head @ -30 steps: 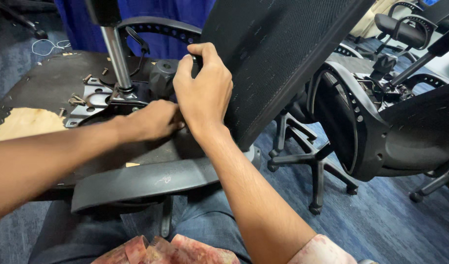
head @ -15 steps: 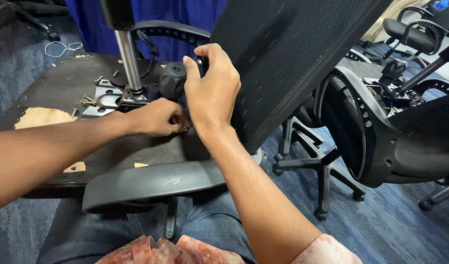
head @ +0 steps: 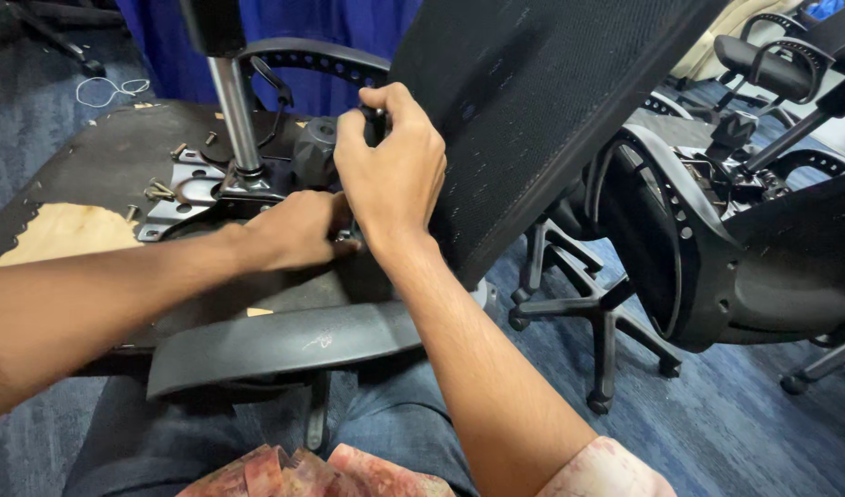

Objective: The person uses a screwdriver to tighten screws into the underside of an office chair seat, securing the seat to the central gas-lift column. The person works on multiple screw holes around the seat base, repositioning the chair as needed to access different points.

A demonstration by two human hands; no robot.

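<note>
Centre of the frame: an upturned office chair seat (head: 91, 175) lies across the person's lap, its black underside facing up, a pale patch of bare board showing at the left edge. The right hand (head: 390, 170) is clenched around a small black part at the top of the seat mechanism, just beside the round black knob (head: 314, 152), thumb and forefinger pinching from above. The left hand (head: 298, 230) sits lower, tucked under the right wrist, fingers curled in against the mechanism; what it grips is hidden by the right hand, so I cannot tell whether it holds anything.

Upper left, the silver gas cylinder (head: 234, 115) rises from the metal mounting plate (head: 188, 193), with loose screws (head: 156, 191) lying on the plate's left side. The mesh backrest (head: 542, 101) leans across the upper right, touching the right hand's knuckles. A curved black armrest (head: 284, 342) runs across the lower centre.

To do this well, I'd say: the lower hand should brace the mechanism while the upper hand works the part squarely, not at a slant. Keep the seat level on the lap so those screws don't roll off onto the blue carpet (head: 735, 423). Other chairs (head: 763, 248) crowd the right side.
</note>
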